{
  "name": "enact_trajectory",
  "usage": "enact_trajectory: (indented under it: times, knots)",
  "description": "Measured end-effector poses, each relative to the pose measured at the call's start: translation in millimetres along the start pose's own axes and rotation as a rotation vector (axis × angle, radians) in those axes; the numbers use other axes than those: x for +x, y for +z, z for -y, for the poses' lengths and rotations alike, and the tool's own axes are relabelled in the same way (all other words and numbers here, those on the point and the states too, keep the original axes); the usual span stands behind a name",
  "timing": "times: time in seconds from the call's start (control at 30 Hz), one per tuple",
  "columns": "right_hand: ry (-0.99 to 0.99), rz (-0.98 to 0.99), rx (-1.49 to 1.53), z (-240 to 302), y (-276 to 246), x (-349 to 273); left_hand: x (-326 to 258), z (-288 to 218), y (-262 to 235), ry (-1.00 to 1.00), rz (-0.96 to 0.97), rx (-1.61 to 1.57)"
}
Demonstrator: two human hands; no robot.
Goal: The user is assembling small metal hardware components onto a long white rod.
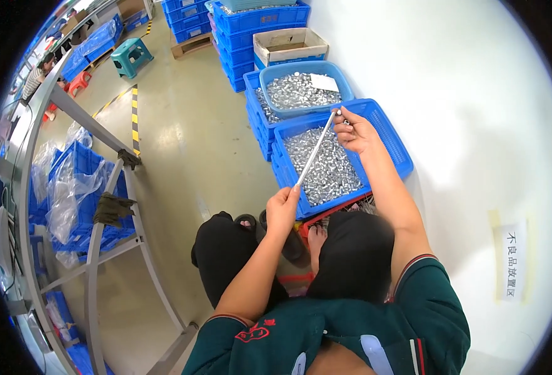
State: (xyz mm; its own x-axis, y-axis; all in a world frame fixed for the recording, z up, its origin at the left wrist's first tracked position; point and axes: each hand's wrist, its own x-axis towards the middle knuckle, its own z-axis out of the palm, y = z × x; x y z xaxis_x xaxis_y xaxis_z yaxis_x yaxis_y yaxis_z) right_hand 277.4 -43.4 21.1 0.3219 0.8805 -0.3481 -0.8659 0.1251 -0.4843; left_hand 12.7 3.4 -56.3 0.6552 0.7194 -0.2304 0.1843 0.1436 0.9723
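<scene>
My left hand [282,209] grips the near end of a thin silver metal rod [316,150]. At the rod's far end my right hand [354,130] pinches it between the fingertips. The rod slants over a blue plastic crate [388,134] filled with several small shiny metal parts [326,165]. Behind it stands a round-cornered blue basin [304,69] of the same parts, with a white slip of paper on top. I sit with my knees in black trousers below the crate.
Stacked blue crates [251,28] and a cardboard box [288,44] stand along the white wall [463,112] at the back. A grey metal frame [94,250] with bagged blue crates is at left. A teal stool [131,55] and another person are far left.
</scene>
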Motion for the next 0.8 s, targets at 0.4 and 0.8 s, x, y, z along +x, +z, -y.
enact_trajectory:
  times: [0.4,0.8]
  knots:
    - [0.041,-0.036,-0.234,3.4,10.9,-3.4,-7.4,-14.4,-8.5,-0.010,-0.008,0.088]
    - [0.135,0.033,-0.609,-20.8,24.3,-13.7,-0.7,-9.2,-3.9,-0.043,0.056,-0.240]
